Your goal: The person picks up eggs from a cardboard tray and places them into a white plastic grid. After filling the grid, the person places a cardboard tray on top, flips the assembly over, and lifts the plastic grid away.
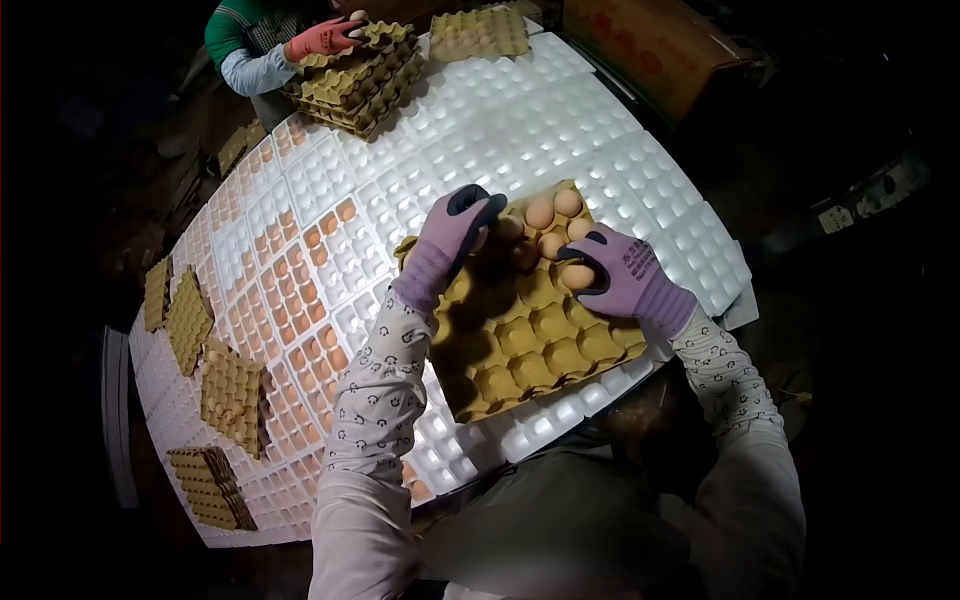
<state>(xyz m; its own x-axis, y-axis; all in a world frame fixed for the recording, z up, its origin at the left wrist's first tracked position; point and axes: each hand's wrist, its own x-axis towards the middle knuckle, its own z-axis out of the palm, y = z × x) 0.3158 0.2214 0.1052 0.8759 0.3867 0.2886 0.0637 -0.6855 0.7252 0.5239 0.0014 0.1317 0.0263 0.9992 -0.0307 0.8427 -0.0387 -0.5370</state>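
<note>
Both my hands wear purple gloves with dark fingertips, over a yellow-brown egg tray. My left hand is closed at the tray's far left, its fingers curled round an egg that shows only in part. On the right, my right hand has its thumb and fingers round a brown egg just above the tray. Several brown eggs sit in the cups at the tray's far end. The nearer cups hold none, and shadow from my left hand darkens the left side.
White foam egg trays cover the table, with brown eggs in many on the left. Egg-tray stacks line the left edge. Across the table, a co-worker's red-gloved hand is at a tray stack. A cardboard box stands far right.
</note>
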